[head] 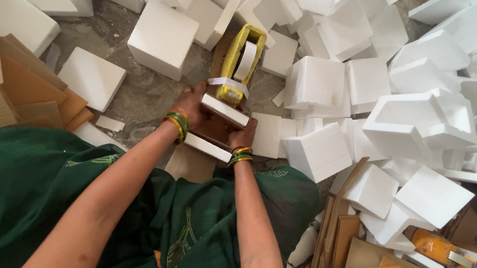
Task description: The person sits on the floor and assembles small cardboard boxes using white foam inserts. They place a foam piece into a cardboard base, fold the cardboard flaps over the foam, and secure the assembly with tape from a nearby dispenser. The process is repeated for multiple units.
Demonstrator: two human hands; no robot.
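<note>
Between the knees of a seated person in green cloth, a brown cardboard bundle [215,128] capped by two white foam strips [224,110] is gripped from both sides. It lies on the grey concrete floor [136,91], just ahead of the lap. The left hand [192,104] is closed around the bundle's left end, fingers wrapped over the upper strip; the right hand [244,136] is pressed against the right side, fingers curled onto the cardboard between the strips. A yellow tape dispenser [240,63] rests at the bundle's far end, its strip of clear tape touching the upper foam piece — so the foam appears to be already placed, while taping seems only just started; no tape is seen across the lower strip [207,147].

Open room is scarce. Loose white foam blocks [319,151] are crowded close on the right and ahead, one just beside the right hand. Flat cardboard sheets [13,89] are stacked at the left edge, well apart — bare floor remains only to the left front. A second, orange tape dispenser [439,248] lies far right.
</note>
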